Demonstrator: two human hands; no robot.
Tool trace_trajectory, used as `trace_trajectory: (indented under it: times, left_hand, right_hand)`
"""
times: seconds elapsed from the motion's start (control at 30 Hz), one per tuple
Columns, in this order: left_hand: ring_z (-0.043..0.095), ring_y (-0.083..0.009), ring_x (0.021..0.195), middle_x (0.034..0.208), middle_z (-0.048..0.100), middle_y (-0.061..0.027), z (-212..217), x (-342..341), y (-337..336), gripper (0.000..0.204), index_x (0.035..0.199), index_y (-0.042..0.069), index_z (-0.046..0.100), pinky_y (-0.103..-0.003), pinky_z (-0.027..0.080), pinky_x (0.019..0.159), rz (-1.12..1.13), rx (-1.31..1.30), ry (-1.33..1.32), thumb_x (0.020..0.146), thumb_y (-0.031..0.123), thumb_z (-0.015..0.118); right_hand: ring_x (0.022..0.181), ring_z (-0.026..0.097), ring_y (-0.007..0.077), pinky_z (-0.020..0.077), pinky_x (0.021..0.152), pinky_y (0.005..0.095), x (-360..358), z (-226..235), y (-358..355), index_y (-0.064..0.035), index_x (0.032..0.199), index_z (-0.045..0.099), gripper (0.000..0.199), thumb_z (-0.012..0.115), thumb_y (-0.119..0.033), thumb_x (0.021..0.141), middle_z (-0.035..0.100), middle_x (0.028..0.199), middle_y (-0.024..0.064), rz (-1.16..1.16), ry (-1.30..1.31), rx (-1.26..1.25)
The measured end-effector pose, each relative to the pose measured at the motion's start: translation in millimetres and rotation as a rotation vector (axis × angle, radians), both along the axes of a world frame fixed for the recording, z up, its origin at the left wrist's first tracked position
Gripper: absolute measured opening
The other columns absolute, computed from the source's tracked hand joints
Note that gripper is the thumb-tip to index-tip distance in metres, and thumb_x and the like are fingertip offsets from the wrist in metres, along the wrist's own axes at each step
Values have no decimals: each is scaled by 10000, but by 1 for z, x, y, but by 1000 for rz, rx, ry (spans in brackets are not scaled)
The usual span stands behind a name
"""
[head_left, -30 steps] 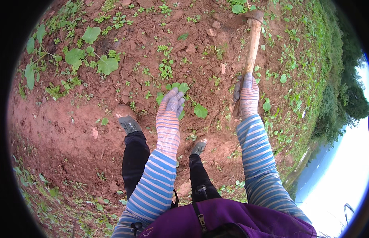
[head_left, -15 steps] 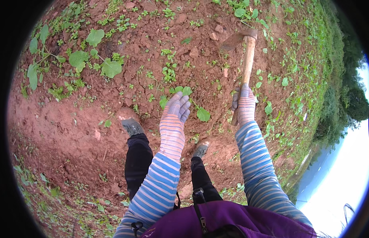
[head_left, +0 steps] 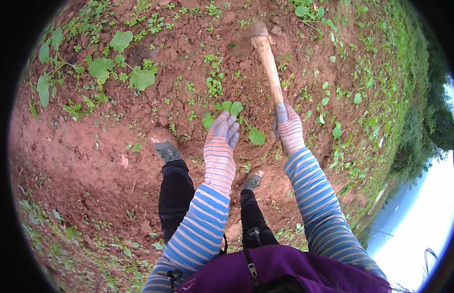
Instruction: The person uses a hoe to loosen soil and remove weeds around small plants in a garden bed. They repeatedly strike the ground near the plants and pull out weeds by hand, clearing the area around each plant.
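My right hand (head_left: 289,128), in a striped glove with grey fingers, is wrapped around the wooden handle of a short hoe (head_left: 271,73). The rusty hoe head (head_left: 257,31) is down at the reddish soil, its blade blurred and partly lost against the earth. My left hand (head_left: 222,134), gloved alike, holds nothing visible; its fingers are stretched out close together beside a small seedling (head_left: 257,136) with round green leaves. Whether the fingertips touch those leaves I cannot tell.
A larger broad-leaved plant (head_left: 101,67) grows at the far left. Small weeds (head_left: 215,84) dot the soil between it and the hoe. My left shoe (head_left: 167,151) and right shoe (head_left: 252,181) stand on the red earth (head_left: 100,151). Denser greenery (head_left: 383,83) lines the right side.
The hoe head has swung left and away from me, onto the soil, with my right hand shifting slightly left. My left hand stays beside the seedling.
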State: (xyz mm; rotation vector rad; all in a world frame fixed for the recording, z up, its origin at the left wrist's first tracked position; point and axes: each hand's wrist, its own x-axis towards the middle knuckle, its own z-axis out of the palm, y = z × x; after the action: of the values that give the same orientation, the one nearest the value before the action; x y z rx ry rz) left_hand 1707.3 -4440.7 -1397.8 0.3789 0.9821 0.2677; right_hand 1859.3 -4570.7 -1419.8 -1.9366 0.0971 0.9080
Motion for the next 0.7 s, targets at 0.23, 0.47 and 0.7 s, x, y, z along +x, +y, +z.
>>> trace_trajectory:
  times: [0.23, 0.47, 0.7]
  left_hand:
    - [504, -201, 1254, 1396, 504, -81, 0, -4, 5, 456, 1413, 87, 448, -335, 387, 1070, 195, 154, 132, 992, 231, 547]
    - [464, -149, 1154, 1400, 462, -66, 11, -7, -2, 456, 1419, 102, 442, -292, 366, 951, 234, 273, 295, 981, 167, 549]
    - [440, -45, 709, 1280, 515, -29, 13, -11, 9, 399, 1404, 108, 457, -184, 382, 516, 332, 329, 396, 1005, 115, 475]
  right_hand:
    - [579, 495, 176, 438, 562, 346, -5, 35, -40, -21, 1005, 615, 332, 559, -347, 983, 548, 644, 92, 300, -358, -275]
    - [635, 580, 398, 463, 585, 439, -24, 13, 13, -53, 1014, 585, 348, 571, -397, 960, 594, 689, 181, 524, -490, -51]
    - [698, 652, 390, 499, 615, 478, -30, 38, -11, -68, 1003, 591, 383, 576, -444, 934, 649, 713, 193, 763, -504, -606]
